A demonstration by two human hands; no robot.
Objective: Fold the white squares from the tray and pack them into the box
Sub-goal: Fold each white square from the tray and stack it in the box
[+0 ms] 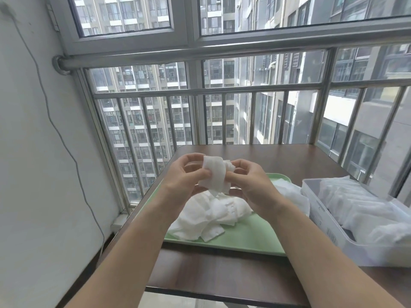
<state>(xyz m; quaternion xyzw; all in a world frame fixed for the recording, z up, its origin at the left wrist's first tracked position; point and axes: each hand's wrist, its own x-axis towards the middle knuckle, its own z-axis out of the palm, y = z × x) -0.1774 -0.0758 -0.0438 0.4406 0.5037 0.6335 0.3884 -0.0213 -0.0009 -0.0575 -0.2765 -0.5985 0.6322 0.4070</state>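
Two bare forearms reach in from the bottom edge, meeting above the middle of the dark brown bench (222, 276). Left hand (189, 174) and right hand (251, 181) both pinch one white square (214, 174), held up in the air between them, thumbs and fingertips closed on its opposite edges; the square is partly folded and crumpled, its lower corner hanging down. Directly beneath the hands sits a pale green tray (246, 238), lying flat on the bench with its near rim set back from the bench's front edge. On the tray lies a loose heap of white squares (211, 214), unfolded and overlapping, with a further pile (291, 194) towards the tray's right side, partly hidden behind the right wrist. Just beside the tray on the right stands a clear plastic box (324, 221) (translucent walls, small printed label on its near side, unreadable), holding rows of white squares (360, 207) packed on edge. Beyond the bench, a metal railing (224, 90) of vertical bars with a thick round rail across the top. Behind that, window frames and grey high-rise blocks outside. At far left, a white wall with a thin cable (66, 143) trailing down it.
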